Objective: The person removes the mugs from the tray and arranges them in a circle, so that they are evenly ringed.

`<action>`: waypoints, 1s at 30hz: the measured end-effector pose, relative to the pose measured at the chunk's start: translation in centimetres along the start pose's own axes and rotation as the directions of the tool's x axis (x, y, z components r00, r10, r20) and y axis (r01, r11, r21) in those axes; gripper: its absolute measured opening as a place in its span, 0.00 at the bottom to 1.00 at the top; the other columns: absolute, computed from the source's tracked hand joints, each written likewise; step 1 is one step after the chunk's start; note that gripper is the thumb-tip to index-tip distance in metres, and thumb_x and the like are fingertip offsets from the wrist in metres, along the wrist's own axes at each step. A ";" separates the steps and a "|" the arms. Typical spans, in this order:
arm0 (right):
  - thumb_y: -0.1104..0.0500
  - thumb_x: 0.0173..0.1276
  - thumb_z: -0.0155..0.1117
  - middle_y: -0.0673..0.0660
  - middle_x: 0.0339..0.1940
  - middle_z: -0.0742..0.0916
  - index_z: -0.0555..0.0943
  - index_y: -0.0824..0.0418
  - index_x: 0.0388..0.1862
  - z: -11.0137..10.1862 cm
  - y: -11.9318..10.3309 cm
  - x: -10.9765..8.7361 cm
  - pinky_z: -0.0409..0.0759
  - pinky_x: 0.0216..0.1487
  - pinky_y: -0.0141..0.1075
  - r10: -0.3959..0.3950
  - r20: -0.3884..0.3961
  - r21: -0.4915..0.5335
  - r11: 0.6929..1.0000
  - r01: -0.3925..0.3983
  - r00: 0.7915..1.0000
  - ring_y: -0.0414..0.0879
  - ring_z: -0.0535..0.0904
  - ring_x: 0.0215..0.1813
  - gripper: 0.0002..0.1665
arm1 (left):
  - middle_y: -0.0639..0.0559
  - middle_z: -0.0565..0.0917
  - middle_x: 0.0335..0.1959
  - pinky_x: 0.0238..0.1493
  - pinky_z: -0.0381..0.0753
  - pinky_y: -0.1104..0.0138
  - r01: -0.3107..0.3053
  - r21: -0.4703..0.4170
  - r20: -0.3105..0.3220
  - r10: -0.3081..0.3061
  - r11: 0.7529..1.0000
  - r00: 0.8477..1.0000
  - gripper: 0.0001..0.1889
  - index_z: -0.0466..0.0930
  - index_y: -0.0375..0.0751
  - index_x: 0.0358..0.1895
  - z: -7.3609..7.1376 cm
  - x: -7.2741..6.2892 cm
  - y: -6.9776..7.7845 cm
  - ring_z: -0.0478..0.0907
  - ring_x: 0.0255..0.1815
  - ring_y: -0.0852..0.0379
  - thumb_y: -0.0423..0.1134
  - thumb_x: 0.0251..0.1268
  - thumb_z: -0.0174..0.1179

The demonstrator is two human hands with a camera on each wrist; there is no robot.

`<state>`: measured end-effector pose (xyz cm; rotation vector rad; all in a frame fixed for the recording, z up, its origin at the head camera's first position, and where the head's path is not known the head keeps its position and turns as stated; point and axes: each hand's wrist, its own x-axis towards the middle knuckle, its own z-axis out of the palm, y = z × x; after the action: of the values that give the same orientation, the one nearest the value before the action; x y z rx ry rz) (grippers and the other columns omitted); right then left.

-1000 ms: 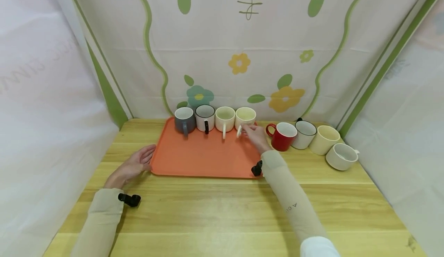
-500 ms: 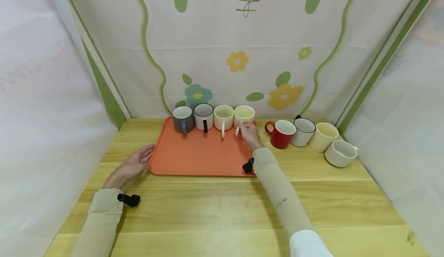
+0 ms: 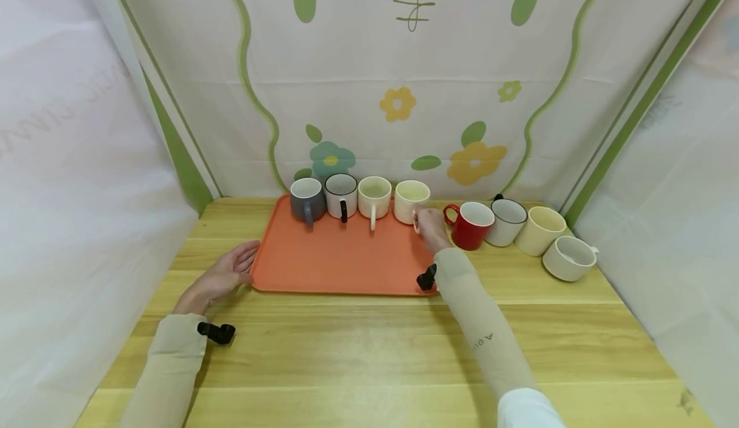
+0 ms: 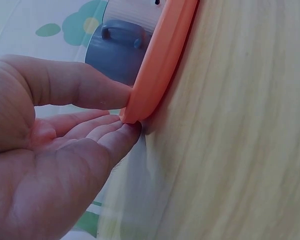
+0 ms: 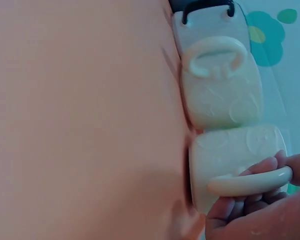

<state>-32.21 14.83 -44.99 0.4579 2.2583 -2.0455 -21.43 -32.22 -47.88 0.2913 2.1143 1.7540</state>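
On the orange tray (image 3: 346, 258) a row of mugs stands along the far edge. At its right end is a cream mug (image 3: 412, 198), whose handle (image 5: 250, 183) my right hand (image 3: 432, 226) grips with the fingers curled through it. A small gap parts this mug from another cream mug (image 3: 374, 197) beside it. My left hand (image 3: 222, 271) pinches the tray's near left corner. In the left wrist view, the thumb (image 4: 97, 92) lies on the rim and fingers (image 4: 122, 142) reach under it. Further left in the row are a white mug with black rim (image 3: 341, 196) and a grey-blue mug (image 3: 307, 200).
Right of the tray, a red mug (image 3: 472, 226), a white black-rimmed mug (image 3: 506, 222), a yellow mug (image 3: 539, 231) and a low white cup (image 3: 569, 258) stand on the wooden table (image 3: 346, 364). A floral cloth (image 3: 340, 81) hangs behind.
The right-end cream mug has shifted slightly right, opening a gap from its neighbour. My right hand now curls more fully through its handle. My left hand stays at the tray corner.
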 end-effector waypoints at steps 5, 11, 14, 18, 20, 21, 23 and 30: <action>0.56 0.83 0.51 0.53 0.22 0.75 0.76 0.68 0.36 -2.2 -0.3 -0.3 0.65 0.27 0.31 0.024 0.056 0.005 1.000 -0.024 0.998 0.46 0.68 0.25 0.17 | 0.29 0.37 0.87 0.61 0.74 0.84 0.001 -0.005 0.003 0.000 1.000 1.000 0.51 0.33 0.30 0.86 0.1 0.1 0.1 0.35 0.87 0.29 0.13 0.63 0.52; 0.57 0.85 0.50 0.51 0.25 0.76 0.76 0.69 0.35 -5.2 -0.6 -1.2 0.68 0.34 0.29 -0.031 0.178 -0.101 0.994 0.050 0.984 0.43 0.70 0.31 0.19 | 0.30 0.37 0.88 0.61 0.74 0.84 0.012 -0.005 0.006 -0.012 1.000 1.000 0.51 0.33 0.30 0.86 0.1 0.2 -0.2 0.35 0.87 0.30 0.14 0.64 0.52; 0.57 0.86 0.48 0.50 0.25 0.76 0.76 0.67 0.34 -7.4 -0.6 -1.8 0.68 0.37 0.30 -0.070 0.283 -0.146 0.983 0.115 0.957 0.41 0.70 0.32 0.20 | 0.30 0.37 0.88 0.61 0.74 0.84 0.008 -0.001 0.010 -0.008 1.000 1.000 0.50 0.33 0.30 0.86 0.1 0.3 -0.2 0.35 0.87 0.29 0.14 0.64 0.52; 0.59 0.87 0.45 0.49 0.24 0.74 0.74 0.63 0.29 -10.7 -0.6 -2.5 0.66 0.34 0.31 -0.102 0.424 -0.109 0.981 0.163 0.900 0.40 0.68 0.29 0.22 | 0.29 0.36 0.87 0.61 0.74 0.84 -0.006 0.005 0.019 0.005 1.000 1.000 0.51 0.32 0.29 0.86 0.1 0.3 -0.1 0.34 0.87 0.28 0.14 0.64 0.52; 0.60 0.87 0.44 0.49 0.24 0.74 0.74 0.62 0.28 -12.4 -0.5 -3.1 0.66 0.33 0.31 -0.125 0.483 -0.068 0.981 0.180 0.866 0.39 0.68 0.28 0.22 | 0.30 0.36 0.88 0.61 0.74 0.84 -0.004 0.001 0.016 0.004 1.000 1.000 0.51 0.32 0.29 0.86 0.1 0.3 0.0 0.34 0.87 0.29 0.14 0.64 0.52; 0.60 0.87 0.44 0.49 0.24 0.74 0.74 0.61 0.27 -13.3 -0.5 -3.4 0.67 0.34 0.31 -0.135 0.508 -0.052 0.981 0.187 0.851 0.39 0.68 0.29 0.23 | 0.29 0.36 0.88 0.61 0.74 0.84 -0.006 0.001 0.018 0.006 1.000 1.000 0.51 0.32 0.29 0.86 0.1 0.3 0.0 0.34 0.87 0.28 0.14 0.64 0.52; 0.61 0.87 0.43 0.48 0.25 0.74 0.75 0.60 0.29 -15.1 -0.2 -4.1 0.68 0.36 0.30 -0.165 0.548 -0.008 0.979 0.202 0.820 0.39 0.68 0.30 0.22 | 0.29 0.36 0.88 0.60 0.74 0.84 -0.009 0.002 0.020 0.009 1.000 1.000 0.51 0.32 0.29 0.86 0.1 0.3 0.1 0.34 0.87 0.28 0.14 0.63 0.52; 0.64 0.88 0.40 0.50 0.24 0.71 0.75 0.60 0.28 -22.0 1.3 -6.7 0.63 0.37 0.37 -0.284 0.631 0.121 0.955 0.271 0.722 0.49 0.59 0.28 0.24 | 0.29 0.36 0.87 0.60 0.74 0.84 -0.013 0.003 0.020 0.013 1.000 1.000 0.51 0.33 0.29 0.86 0.0 0.1 0.1 0.34 0.87 0.28 0.14 0.64 0.52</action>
<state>-22.08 35.34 -42.03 -0.5608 1.9379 -1.9188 -21.54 -32.15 -47.78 0.3227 2.1065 1.7479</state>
